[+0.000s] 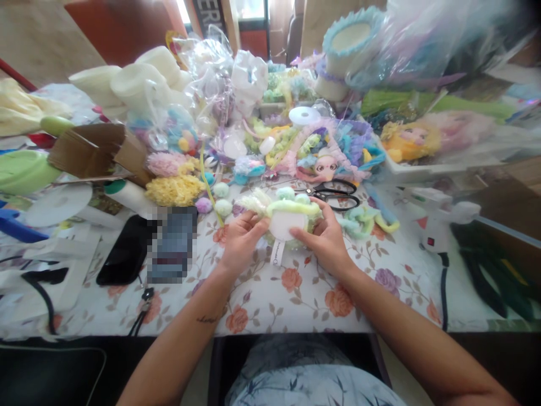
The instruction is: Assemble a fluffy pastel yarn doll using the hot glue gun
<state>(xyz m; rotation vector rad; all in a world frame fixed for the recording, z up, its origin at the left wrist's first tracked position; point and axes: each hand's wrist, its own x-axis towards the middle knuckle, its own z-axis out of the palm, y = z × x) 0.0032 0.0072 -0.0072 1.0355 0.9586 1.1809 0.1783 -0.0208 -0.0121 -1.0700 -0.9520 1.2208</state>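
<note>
Between my two hands, above the flowered tablecloth, is a small fluffy craft piece (289, 224) with a flat white back turned up. Pale green and yellow yarn with pompoms runs along its far edge, and a white printed label (277, 252) hangs from its near side. My left hand (243, 239) pinches its left edge, thumb on top. Over on the other side, my right hand (327, 239) grips the right edge, its thumb pressed on the white back. Black-handled scissors (336, 194) lie just beyond my right hand. Loose yellow-green yarn (367, 221) rests to the right.
Left are two phones (127, 248), (172, 242), pompoms (222, 198), yellow yarn (174, 190) and a cardboard box (93, 151). A glue gun (439, 211) stands right, before a white tray (426, 169) holding dolls. Yarn, a doll face (326, 167) and plastic bags (207, 67) crowd the back.
</note>
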